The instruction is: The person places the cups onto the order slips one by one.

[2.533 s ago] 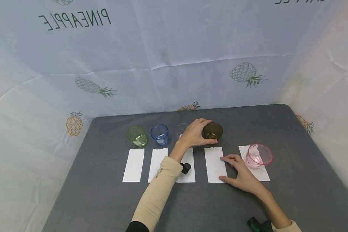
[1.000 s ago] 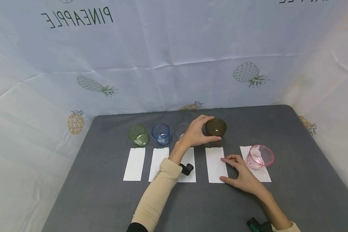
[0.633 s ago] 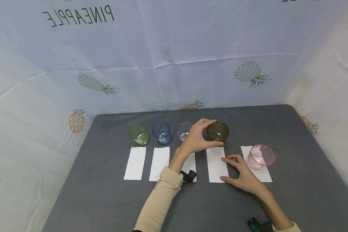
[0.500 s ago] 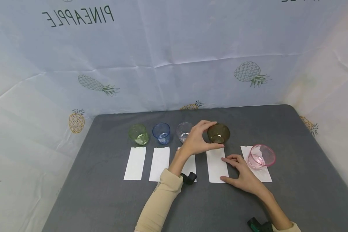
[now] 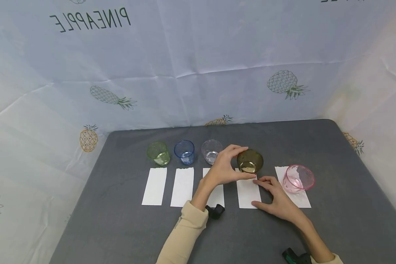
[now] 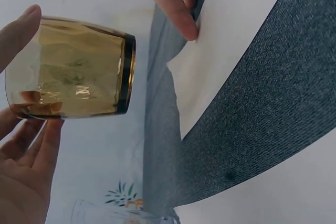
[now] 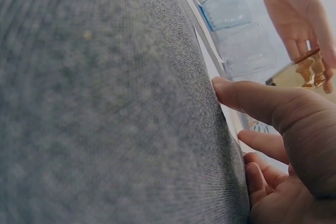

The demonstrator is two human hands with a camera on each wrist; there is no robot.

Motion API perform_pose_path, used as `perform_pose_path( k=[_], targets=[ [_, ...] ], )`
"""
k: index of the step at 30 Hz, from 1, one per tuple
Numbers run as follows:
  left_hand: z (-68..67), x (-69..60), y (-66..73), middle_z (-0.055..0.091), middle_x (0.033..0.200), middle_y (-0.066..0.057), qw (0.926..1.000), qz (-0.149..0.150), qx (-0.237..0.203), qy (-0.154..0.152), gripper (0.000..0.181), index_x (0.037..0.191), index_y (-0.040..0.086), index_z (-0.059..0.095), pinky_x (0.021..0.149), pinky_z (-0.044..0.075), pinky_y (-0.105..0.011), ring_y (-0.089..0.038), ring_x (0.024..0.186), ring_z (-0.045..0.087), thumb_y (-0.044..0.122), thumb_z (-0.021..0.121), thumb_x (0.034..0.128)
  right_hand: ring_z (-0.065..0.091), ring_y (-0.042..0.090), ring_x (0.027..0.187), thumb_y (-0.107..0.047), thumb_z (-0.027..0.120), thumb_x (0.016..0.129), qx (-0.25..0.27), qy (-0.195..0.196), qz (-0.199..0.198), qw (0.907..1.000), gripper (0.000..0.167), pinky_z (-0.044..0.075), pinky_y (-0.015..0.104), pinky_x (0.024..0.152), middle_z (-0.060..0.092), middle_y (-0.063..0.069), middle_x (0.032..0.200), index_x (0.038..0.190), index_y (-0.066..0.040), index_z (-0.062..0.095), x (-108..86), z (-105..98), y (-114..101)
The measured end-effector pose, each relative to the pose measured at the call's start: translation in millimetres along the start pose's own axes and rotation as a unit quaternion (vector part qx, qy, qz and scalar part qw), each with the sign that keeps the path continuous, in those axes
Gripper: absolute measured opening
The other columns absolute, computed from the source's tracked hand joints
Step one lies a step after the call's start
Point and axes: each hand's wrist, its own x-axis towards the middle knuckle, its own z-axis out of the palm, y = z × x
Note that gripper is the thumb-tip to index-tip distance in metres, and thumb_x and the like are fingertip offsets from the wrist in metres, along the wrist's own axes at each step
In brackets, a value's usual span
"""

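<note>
My left hand [image 5: 225, 167] grips an amber-brown glass [image 5: 250, 162] between thumb and fingers, over the far end of a white paper strip [image 5: 248, 194]. In the left wrist view the amber glass [image 6: 79, 69] is held off the table, its base beside the paper [image 6: 226, 35]. My right hand [image 5: 278, 200] rests with thumb and forefinger at the right edge of that same strip, its fingers loosely bent. The right wrist view shows my right hand's thumb and fingers [image 7: 294, 129] touching the paper's edge, with the amber glass [image 7: 296, 74] beyond.
A pink glass [image 5: 297, 179] stands on the rightmost paper strip. Green [image 5: 158, 153], blue [image 5: 184, 152] and clear [image 5: 212, 151] glasses stand in a row at the left rear, each behind a white strip. A printed curtain [image 5: 184, 47] hangs behind the grey table [image 5: 118, 227].
My left hand has moved the amber glass toward me and slightly right, from behind the strip to over its far end. My right hand has stayed at the paper's edge.
</note>
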Motion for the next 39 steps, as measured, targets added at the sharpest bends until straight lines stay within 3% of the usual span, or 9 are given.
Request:
perform_pose_path(
  k=[7,14,17,25,31,39],
  targets=[
    [-0.1,-8.3,4.4,0.062,0.137,-0.006,0.9999,-0.001,-0.008,-0.007,0.080,0.144,0.010,0.059,0.102,0.055,-0.040,-0.021,0.122,0.062,0.033,0.092,0.0742,0.055,0.024,0.112,-0.027,0.093,0.073,-0.001,-0.012,0.016,0.9998,0.073,0.049,0.038,0.093,0.054,0.013,0.128,0.134,0.000,0.065,0.4,-1.6,0.6],
    [2.4,-14.5,6.1,0.062,0.135,-0.005,0.9998,0.000,-0.008,-0.017,0.081,0.143,0.011,0.059,0.103,0.054,-0.033,-0.018,0.122,0.062,0.033,0.093,0.0735,0.057,0.029,0.114,-0.026,0.093,0.072,0.006,-0.009,0.018,0.9998,0.073,0.037,0.010,0.097,0.055,0.015,0.128,0.130,0.007,0.065,1.0,-1.6,2.0],
    [3.3,-16.7,6.4,0.062,0.134,-0.004,0.9998,0.001,-0.009,-0.021,0.081,0.142,0.010,0.059,0.104,0.053,-0.032,-0.017,0.121,0.062,0.032,0.094,0.0724,0.057,0.029,0.113,-0.025,0.094,0.071,0.009,-0.003,0.014,0.9998,0.072,0.032,0.004,0.097,0.055,0.016,0.127,0.128,0.009,0.065,1.3,-1.4,1.6],
    [5.7,-21.4,6.9,0.062,0.134,-0.003,0.9996,0.002,-0.009,-0.027,0.082,0.143,0.009,0.059,0.105,0.051,-0.029,-0.017,0.123,0.061,0.033,0.093,0.0729,0.057,0.033,0.120,-0.029,0.093,0.074,0.021,-0.025,0.040,0.9987,0.075,0.045,0.026,0.098,0.054,0.017,0.130,0.131,0.009,0.063,2.9,-5.0,-0.9],
    [10.5,-26.2,6.4,0.061,0.134,-0.003,0.9991,-0.004,-0.022,-0.035,0.083,0.143,0.010,0.058,0.106,0.052,-0.029,-0.015,0.123,0.061,0.032,0.094,0.0724,0.056,0.035,0.121,-0.028,0.092,0.074,0.033,-0.023,0.036,0.9985,0.073,0.035,0.010,0.100,0.054,0.018,0.130,0.131,0.007,0.064,3.3,-4.4,-1.0],
    [16.7,-31.5,5.5,0.062,0.133,-0.003,0.9991,-0.005,-0.019,-0.037,0.081,0.143,0.009,0.058,0.103,0.052,-0.024,-0.014,0.121,0.062,0.033,0.093,0.0736,0.054,0.034,0.122,-0.028,0.091,0.075,0.039,-0.027,0.040,0.9981,0.064,0.029,0.002,0.099,0.053,0.018,0.129,0.127,0.002,0.067,1.3,-2.6,-1.3]
  ],
)
